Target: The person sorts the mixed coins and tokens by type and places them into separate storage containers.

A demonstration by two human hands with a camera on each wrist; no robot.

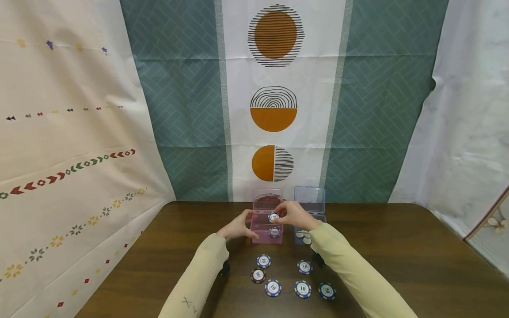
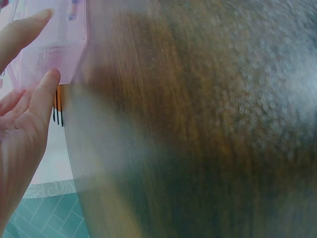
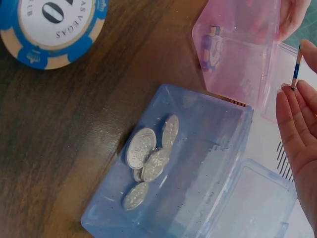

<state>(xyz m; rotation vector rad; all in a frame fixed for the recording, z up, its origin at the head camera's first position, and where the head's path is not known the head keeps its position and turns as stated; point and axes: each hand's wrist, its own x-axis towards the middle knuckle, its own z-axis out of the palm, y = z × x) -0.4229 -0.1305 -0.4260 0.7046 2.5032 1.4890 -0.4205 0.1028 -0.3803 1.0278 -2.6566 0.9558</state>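
Dark wooden surface (image 1: 397,251) noted beneath both hands, patterned hanging cloths (image 1: 179,110) beyond them. Pink box (image 1: 267,229) found open between the hands, lid raised, one chip (image 1: 274,232) lying inside below the right fingers. Blue box (image 3: 188,163) seen open just right of the pink one, under the right wrist, holding a cluster of silver coins (image 3: 148,158). Left hand (image 1: 237,227) observed relaxed, fingers straight and laid against the pink box's left wall (image 2: 49,54). Right hand (image 1: 294,215) recorded pinching a poker chip (image 1: 273,217) by its edge directly above the pink box; edge seen between fingertips (image 3: 296,69) in the wrist view. Six loose chips (image 1: 303,289) counted on the surface nearer the body than both hands, between the forearms.
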